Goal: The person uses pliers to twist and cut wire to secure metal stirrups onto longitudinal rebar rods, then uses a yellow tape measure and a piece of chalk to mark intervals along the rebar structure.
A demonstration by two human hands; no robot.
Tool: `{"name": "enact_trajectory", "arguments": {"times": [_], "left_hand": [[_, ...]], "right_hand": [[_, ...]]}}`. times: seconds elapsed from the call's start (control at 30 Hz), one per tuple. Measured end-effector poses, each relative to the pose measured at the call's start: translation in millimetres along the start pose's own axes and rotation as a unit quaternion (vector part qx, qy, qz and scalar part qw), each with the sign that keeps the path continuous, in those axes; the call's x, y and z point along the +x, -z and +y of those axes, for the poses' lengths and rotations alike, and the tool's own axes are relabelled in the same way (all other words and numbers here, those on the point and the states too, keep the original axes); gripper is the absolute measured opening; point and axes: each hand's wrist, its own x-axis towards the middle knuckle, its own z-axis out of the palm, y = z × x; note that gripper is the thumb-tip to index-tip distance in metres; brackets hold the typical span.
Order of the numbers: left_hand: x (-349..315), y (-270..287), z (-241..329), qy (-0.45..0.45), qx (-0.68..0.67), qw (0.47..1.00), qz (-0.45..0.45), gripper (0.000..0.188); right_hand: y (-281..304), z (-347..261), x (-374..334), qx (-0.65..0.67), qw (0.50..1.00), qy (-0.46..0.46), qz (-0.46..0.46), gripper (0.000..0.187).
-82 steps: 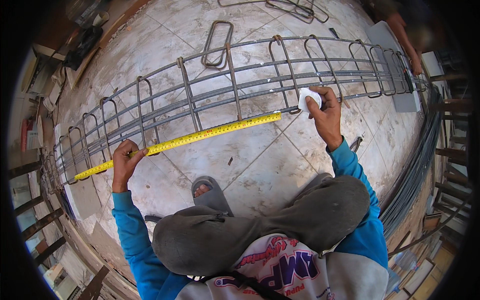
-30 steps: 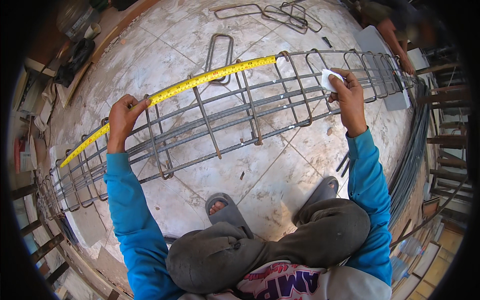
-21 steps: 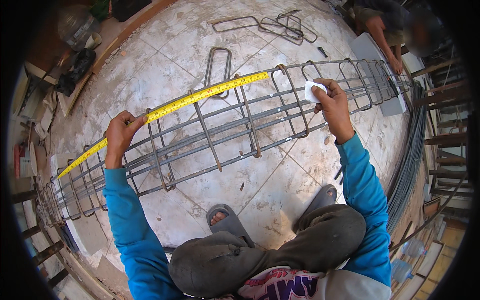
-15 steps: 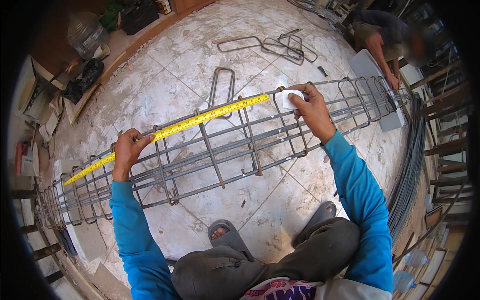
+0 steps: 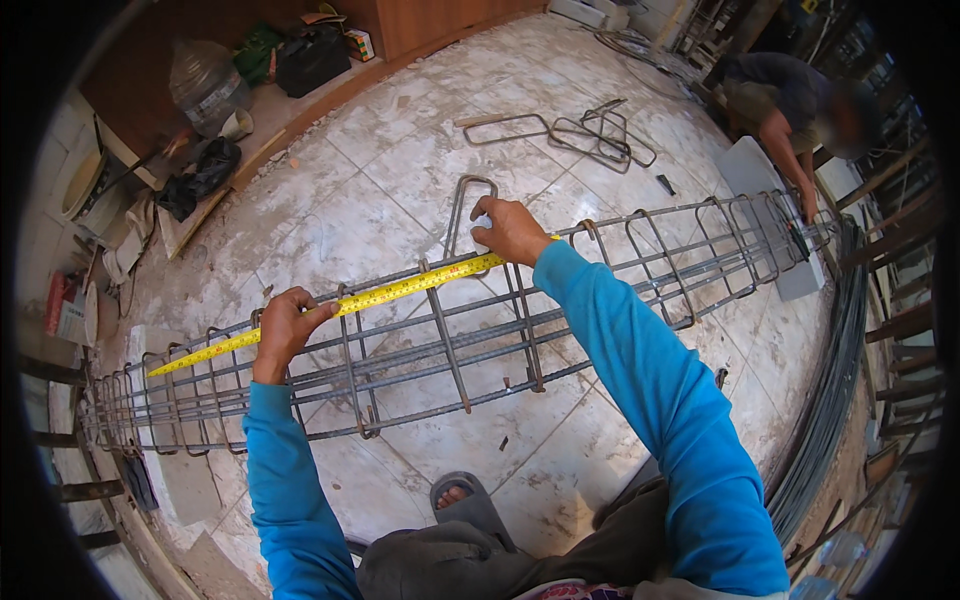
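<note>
Yellow tape measure [image 5: 400, 292] stretched along rebar cage [image 5: 600, 300].
Left hand [image 5: 285, 325] at eight o'clock pinching the tape; right hand [image 5: 510, 230] at twelve, closed round its case.

Bright, even daylight with soft shadows; sharp centre, straight lines bowing toward a black fisheye rim.

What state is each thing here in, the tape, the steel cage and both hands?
Tape: pulled out, stretched along the cage's top bar.
Cage: lying on its side on the floor.
Left hand: pinching the tape onto the bar.
Right hand: closed on the tape's case end.
Loose stirrups: flat on the floor.
</note>
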Motion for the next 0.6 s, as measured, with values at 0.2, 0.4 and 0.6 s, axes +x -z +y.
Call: {"name": "enact_trajectory", "arguments": {"times": [0.2,0.4,0.6], "left_hand": [[1.1,-3.6,-11.1,0.005,-0.013,1.0,-0.013,0.04],[-2.9,-6.0,-12.6,0.025,-0.008,0.999,-0.027,0.04],[-32.4,1.3,-13.1,0.012,-0.005,1.0,0.011,0.04]], "right_hand": [[-14.6,-1.5,9.7,-0.053,0.998,-0.005,-0.02,0.032],[-20.8,-7.9,5.9,-0.081,0.997,-0.004,-0.008,0.03],[-23.2,-2.3,3.3,-0.096,0.995,0.023,0.03,0.031]]}}
